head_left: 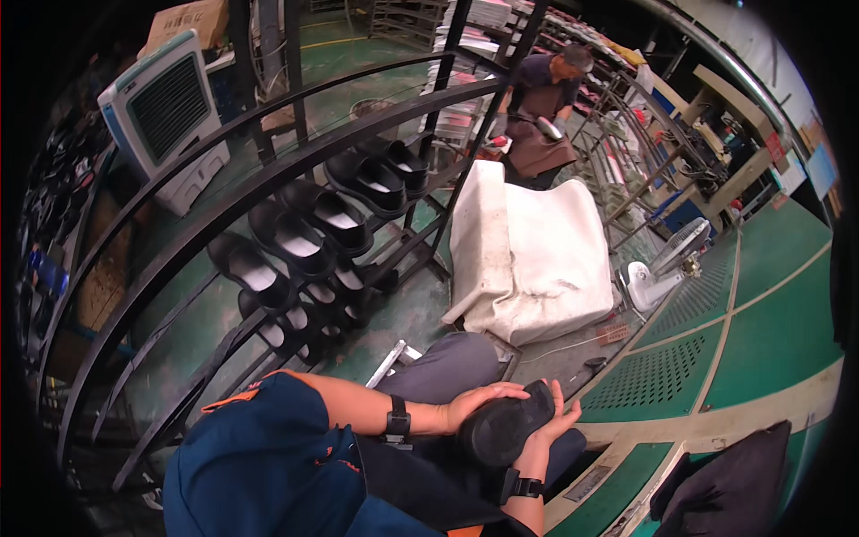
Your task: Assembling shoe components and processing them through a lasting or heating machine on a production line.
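Beside green panels (774, 331), fingers (504, 392) hold a black shoe (503, 433) between them.

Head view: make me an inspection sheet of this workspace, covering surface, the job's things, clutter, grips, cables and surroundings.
Surface: green floor, patchy; perforated green panel at right.
Job's things: one dark shoe, in hand; black shoes on a dark rack.
Clutter: dark cloth, lower right; reddish block on the floor.
Grips: left grip holds the dark shoe; right grip touches it, fingers spread.
Cables: thin pale cord on the floor.
Surroundings: white-covered boxy object, fan, air cooler, seated co-worker beyond.
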A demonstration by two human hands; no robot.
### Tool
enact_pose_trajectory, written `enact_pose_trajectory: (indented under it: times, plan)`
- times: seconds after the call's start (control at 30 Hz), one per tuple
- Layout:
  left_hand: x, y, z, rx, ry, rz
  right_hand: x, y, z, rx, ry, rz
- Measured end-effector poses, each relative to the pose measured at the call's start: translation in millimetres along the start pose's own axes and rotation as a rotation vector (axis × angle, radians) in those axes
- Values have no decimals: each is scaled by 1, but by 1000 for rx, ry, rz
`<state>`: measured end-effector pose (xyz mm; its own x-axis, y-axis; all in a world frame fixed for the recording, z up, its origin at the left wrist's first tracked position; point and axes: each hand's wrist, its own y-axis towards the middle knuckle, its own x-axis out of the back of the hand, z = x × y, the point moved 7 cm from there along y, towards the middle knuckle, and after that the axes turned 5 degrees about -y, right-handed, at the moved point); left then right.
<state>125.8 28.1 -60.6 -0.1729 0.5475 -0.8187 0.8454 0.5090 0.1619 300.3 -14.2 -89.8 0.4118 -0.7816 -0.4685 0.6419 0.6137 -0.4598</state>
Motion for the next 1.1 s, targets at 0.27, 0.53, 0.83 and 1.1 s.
enact_pose_trajectory:
  times: [0.27,0.53,0.83,1.1]
  plan:
    - [-20,-9,-43,-107,540,-4,-34,-43,25,65,217,167]
    - [-33,-87,-25,754,-12,-204,57,35,-75,-162,-255,380]
    - [-91,-50,-143,225,150,31,29,-54,-45,-393,145,705]
    - [-30,-77,-195,-153,159,-284,-108,6,50,-120,192,471]
